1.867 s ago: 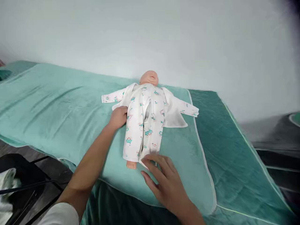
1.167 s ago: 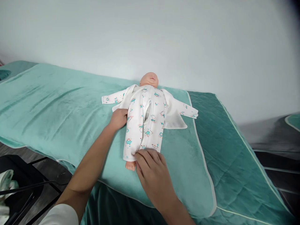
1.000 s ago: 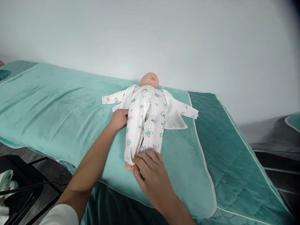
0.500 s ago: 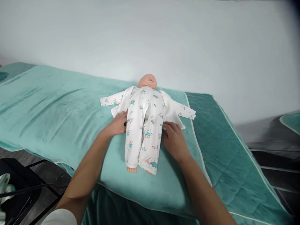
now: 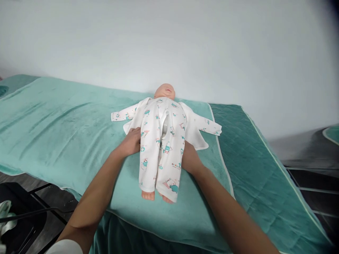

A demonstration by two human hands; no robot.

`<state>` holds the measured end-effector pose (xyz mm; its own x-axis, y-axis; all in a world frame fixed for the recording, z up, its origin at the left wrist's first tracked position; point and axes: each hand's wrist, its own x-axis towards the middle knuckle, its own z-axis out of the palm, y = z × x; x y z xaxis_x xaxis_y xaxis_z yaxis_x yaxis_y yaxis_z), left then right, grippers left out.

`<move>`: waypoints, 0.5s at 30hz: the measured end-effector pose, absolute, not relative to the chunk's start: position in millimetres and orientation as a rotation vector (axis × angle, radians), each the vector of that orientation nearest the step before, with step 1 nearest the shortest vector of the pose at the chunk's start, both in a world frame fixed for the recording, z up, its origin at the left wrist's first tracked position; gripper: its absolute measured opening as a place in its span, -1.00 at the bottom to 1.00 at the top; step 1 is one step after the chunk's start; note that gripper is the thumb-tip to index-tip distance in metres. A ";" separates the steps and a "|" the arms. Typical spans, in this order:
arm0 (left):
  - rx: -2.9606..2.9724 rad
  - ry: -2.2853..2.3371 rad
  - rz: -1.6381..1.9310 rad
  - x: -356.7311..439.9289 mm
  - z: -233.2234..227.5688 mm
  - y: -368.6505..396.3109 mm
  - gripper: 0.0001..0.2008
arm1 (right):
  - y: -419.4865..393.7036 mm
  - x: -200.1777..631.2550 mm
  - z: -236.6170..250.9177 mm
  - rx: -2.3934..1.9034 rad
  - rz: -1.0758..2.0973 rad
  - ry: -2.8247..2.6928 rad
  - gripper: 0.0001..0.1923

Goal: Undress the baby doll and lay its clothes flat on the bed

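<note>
A baby doll [image 5: 164, 91] lies on its back on a light green towel [image 5: 66, 123], head toward the wall. It wears white pyjamas [image 5: 160, 148] with a teal print; both empty sleeves are spread out sideways. My left hand [image 5: 131, 141] grips the doll's side at waist height. My right hand [image 5: 188, 157] is on the opposite side, its fingers tucked under the doll's body and partly hidden. Two bare feet stick out at the bottom of the pyjama legs.
The towel covers a darker green quilted pad [image 5: 254, 169] on a table against a white wall. A black frame with a pale cloth [image 5: 7, 215] stands at the lower left, below the table edge. Dark floor shows at the right.
My right hand left the pyjama leg ends and moved up to the doll's right side, sliding under it. The pyjama legs now hang lower over the feet. My left hand stayed at the waist.
</note>
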<state>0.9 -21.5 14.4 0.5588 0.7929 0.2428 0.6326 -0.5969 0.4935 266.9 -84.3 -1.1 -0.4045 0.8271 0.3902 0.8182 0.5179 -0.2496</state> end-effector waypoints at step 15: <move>2.451 0.956 0.755 -22.5 16.9 -59.3 -0.78 | -93.9 276.2 4.3 -1.160 0.139 -2.337 -0.83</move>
